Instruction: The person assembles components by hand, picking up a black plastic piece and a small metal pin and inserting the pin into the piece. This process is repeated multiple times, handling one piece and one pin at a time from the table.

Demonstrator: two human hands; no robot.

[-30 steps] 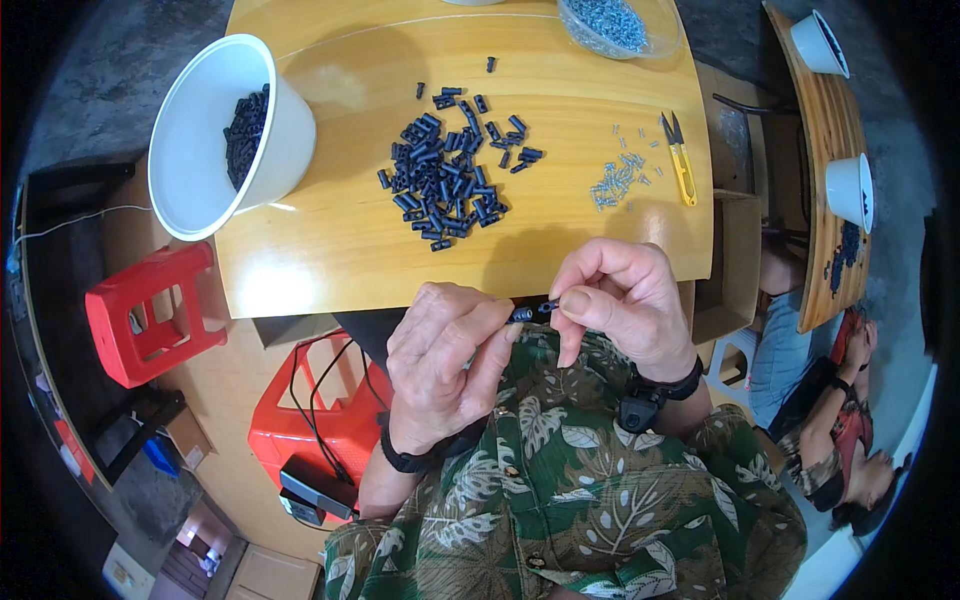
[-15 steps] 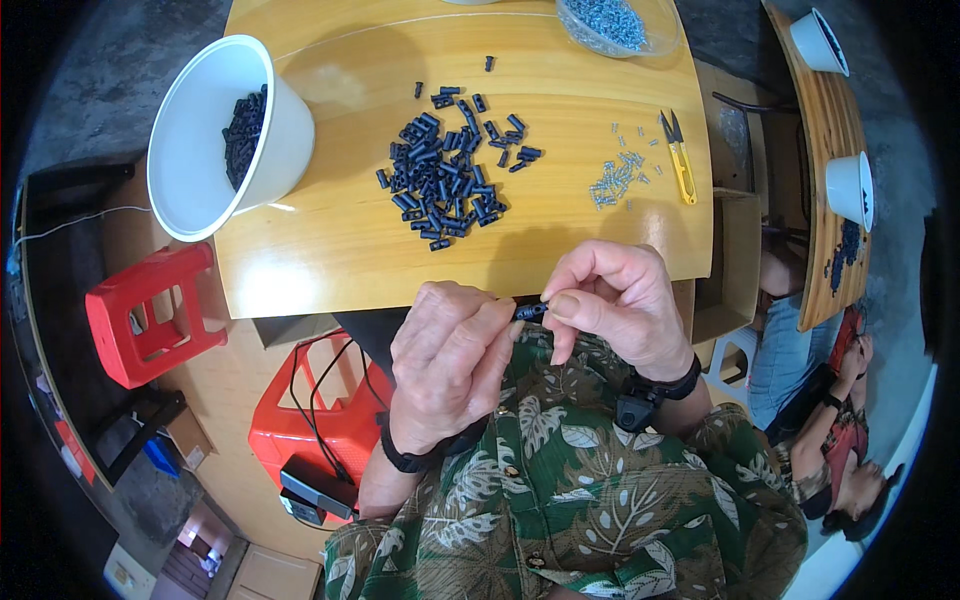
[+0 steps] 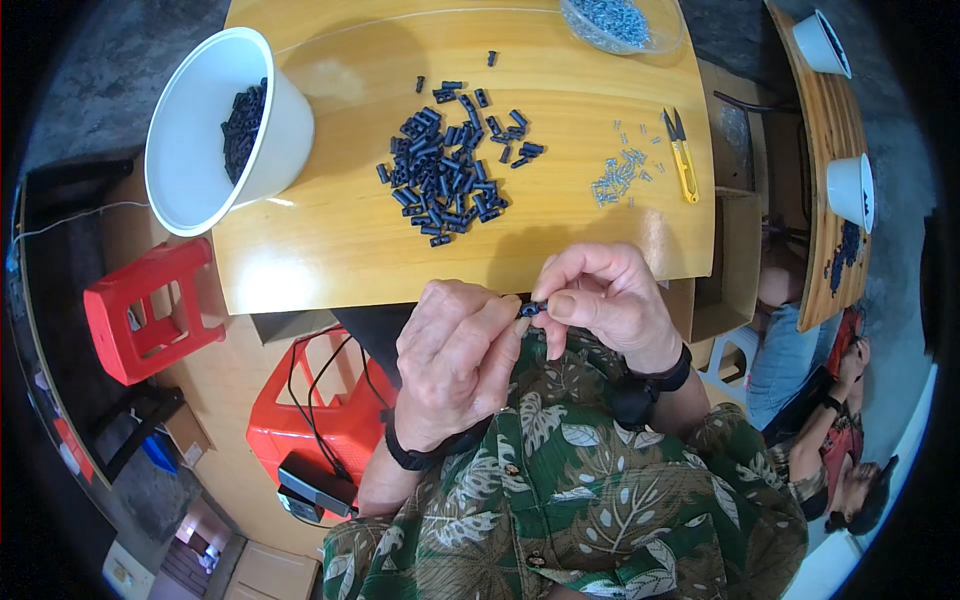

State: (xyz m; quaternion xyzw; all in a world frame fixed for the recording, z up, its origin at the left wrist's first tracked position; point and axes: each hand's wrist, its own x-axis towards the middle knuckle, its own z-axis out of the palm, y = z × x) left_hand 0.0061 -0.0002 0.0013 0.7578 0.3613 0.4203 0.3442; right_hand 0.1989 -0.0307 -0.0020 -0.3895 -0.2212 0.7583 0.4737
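Just off the table's front edge, a small black cylindrical plastic part point(image 3: 530, 310) is held between my two hands. My left hand point(image 3: 455, 350) is closed, pinching one end of the part between thumb and fingers. From the other side my right hand point(image 3: 612, 308) grips its opposite end with thumb and forefinger. Fingertips cover most of the part, and whether a screw sits in it I cannot make out. Beyond my hands lies a heap of similar black parts point(image 3: 440, 175). Small silver screws point(image 3: 618, 177) are scattered to the right of that heap.
A white bucket point(image 3: 295, 130) with black parts stands at the left of the yellow wooden table point(image 3: 340, 240). Yellow-handled snips point(image 3: 683, 160) lie near its right edge, below a clear bowl of screws point(image 3: 618, 25). Red stools point(image 3: 150, 310) stand left. Another person point(image 3: 835, 440) sits at right.
My right hand has shifted slightly left along the black part, so less of it shows between my fingertips. The left hand keeps its pinch, a touch further right.
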